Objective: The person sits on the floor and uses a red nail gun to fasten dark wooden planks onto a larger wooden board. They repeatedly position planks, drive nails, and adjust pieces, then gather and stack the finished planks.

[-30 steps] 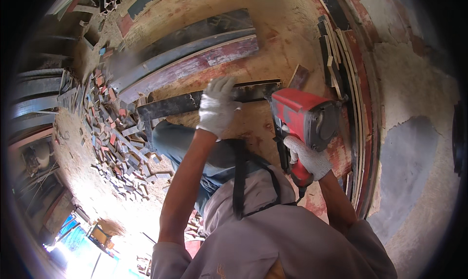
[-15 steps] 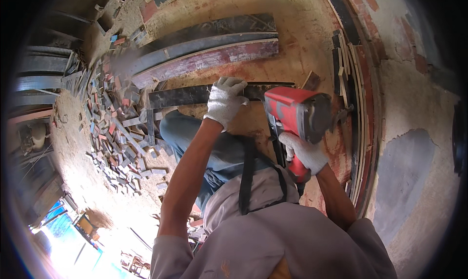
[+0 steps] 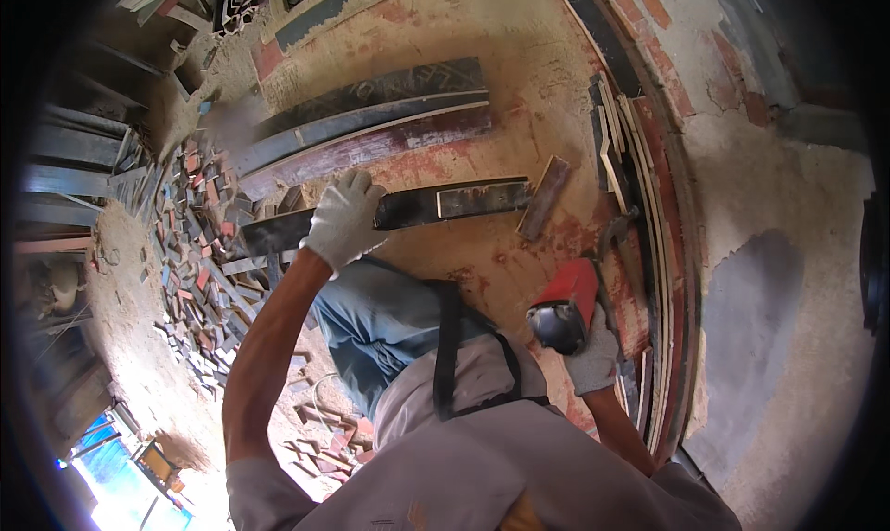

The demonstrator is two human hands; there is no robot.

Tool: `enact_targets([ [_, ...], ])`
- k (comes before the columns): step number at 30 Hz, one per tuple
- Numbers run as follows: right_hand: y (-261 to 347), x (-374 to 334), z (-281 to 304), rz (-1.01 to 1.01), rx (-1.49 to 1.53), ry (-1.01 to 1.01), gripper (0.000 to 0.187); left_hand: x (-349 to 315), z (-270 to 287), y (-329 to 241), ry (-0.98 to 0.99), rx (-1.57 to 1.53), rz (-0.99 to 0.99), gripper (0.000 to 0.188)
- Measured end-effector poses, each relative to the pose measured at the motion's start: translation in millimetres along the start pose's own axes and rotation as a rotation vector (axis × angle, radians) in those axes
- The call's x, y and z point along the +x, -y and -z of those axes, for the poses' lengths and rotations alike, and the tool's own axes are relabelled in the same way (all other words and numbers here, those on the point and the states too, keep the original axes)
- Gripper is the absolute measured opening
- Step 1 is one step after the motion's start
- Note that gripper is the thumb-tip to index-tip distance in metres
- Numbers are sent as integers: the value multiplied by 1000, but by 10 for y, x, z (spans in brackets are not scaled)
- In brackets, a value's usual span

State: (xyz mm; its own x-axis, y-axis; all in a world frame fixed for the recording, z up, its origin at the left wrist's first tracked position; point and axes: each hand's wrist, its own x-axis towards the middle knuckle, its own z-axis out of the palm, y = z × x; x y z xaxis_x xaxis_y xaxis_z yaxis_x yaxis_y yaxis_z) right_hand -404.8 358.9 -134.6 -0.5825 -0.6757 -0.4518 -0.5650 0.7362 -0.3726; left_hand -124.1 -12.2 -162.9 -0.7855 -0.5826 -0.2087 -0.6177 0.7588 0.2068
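A black wooden board lies crosswise before me, its left end by a heap of offcuts. My left hand, in a pale work glove, lies over it with fingers stretched out past the far edge. On the board's right part rests a short dark wood strip. A loose brown strip sits slanted by its right end. My gloved right hand grips a red power tool, which looks like a nail gun with a rounded black end. It is held to the right of my knee, apart from the board; its handle is mostly hidden.
Beyond the board lie several long planks. Small wood offcuts cover the ground at left. A hammer lies at right, near long strips stacked along the wall.
My right hand has drawn the power tool away from the board, nearer to me, uncovering the short strip on the board's right part. My left hand's fingers have straightened on the board.
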Motion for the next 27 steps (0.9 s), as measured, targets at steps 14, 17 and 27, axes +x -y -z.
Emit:
enact_targets([
  [14, -55, 479, -23, 76, -280, 116, 52, -2015, -146, 1374, -453, 28, 1037, 112],
  [17, 772, 1103, 259, 422, 232, -78, 45, -1733, -465, 1536, -473, -351, 1115, 106],
  [27, 1706, 3078, -676, 704, 232, -400, 82, -570, -702, 2271, -666, -1398, 715, 73],
])
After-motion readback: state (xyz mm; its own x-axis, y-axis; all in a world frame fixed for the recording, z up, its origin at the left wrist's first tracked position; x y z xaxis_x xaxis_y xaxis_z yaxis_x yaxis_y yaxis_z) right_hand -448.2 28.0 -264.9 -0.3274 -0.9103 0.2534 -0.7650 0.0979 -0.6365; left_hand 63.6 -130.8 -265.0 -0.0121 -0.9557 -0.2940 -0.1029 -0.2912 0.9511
